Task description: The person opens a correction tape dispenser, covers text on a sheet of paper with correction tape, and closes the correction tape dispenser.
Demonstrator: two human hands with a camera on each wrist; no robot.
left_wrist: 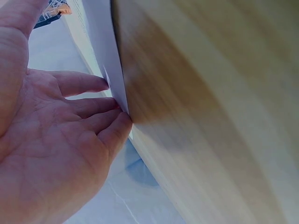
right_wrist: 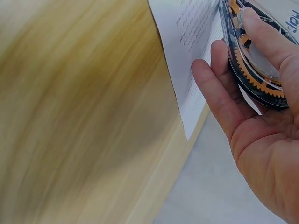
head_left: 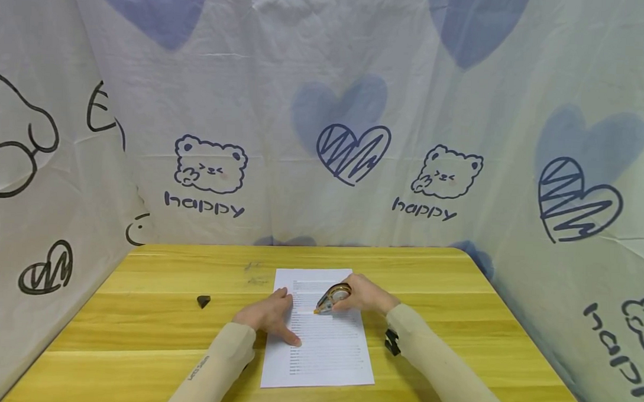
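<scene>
A printed sheet of paper lies on the wooden table, lines of text running down it. My right hand grips a clear-cased correction tape dispenser, its orange tip at the text in the sheet's upper half. Orange gear teeth and a black rim show on the dispenser in the right wrist view, with the thumb on one side of the case. My left hand rests on the sheet's left side, fingers and thumb spread. In the left wrist view, its fingertips touch the paper's edge.
A small dark piece sits on the table left of the sheet. Another black object shows beside the right sleeve. Behind the table hangs a white curtain printed with bears and hearts, and similar cloth flanks both sides.
</scene>
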